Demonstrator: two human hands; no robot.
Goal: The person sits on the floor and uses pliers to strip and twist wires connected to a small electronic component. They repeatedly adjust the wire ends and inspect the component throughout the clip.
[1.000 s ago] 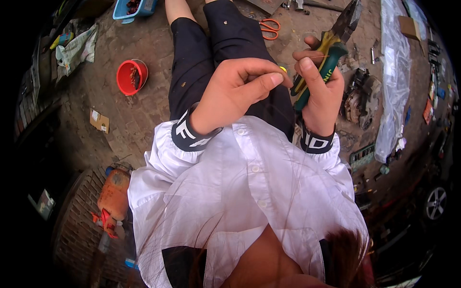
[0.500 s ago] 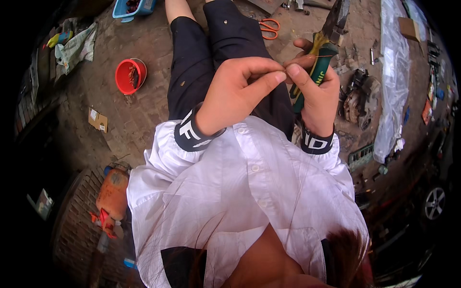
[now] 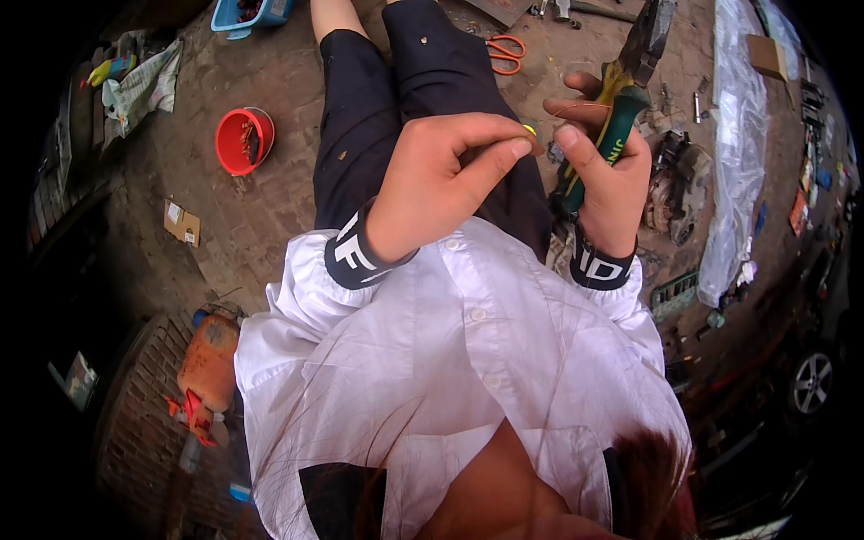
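My left hand [image 3: 445,175] is closed in a pinch above my lap. A small yellow-green piece [image 3: 530,130] shows at its fingertips; its kind cannot be made out. To the right, my right hand [image 3: 614,193] is wrapped round a pair of pliers [image 3: 623,119] with green and yellow handles. Their dark metal jaws point up and away from me. A thin copper-coloured wire [image 3: 580,105] runs across the right fingers beside the pliers. The two hands are apart, with a small gap between their thumbs.
On the brick floor at left stand a red bucket [image 3: 232,162] with small pieces inside and a blue basket [image 3: 241,34]. Orange-handled scissors [image 3: 506,56] lie beyond my knees. Metal parts [image 3: 670,193] and clear plastic sheeting [image 3: 733,153] lie at right. An orange tank [image 3: 210,360] is at lower left.
My hands have come apart at the fingertips. The right hand has moved slightly right with the pliers and wire. The yellow-green piece now shows at the left fingertips.
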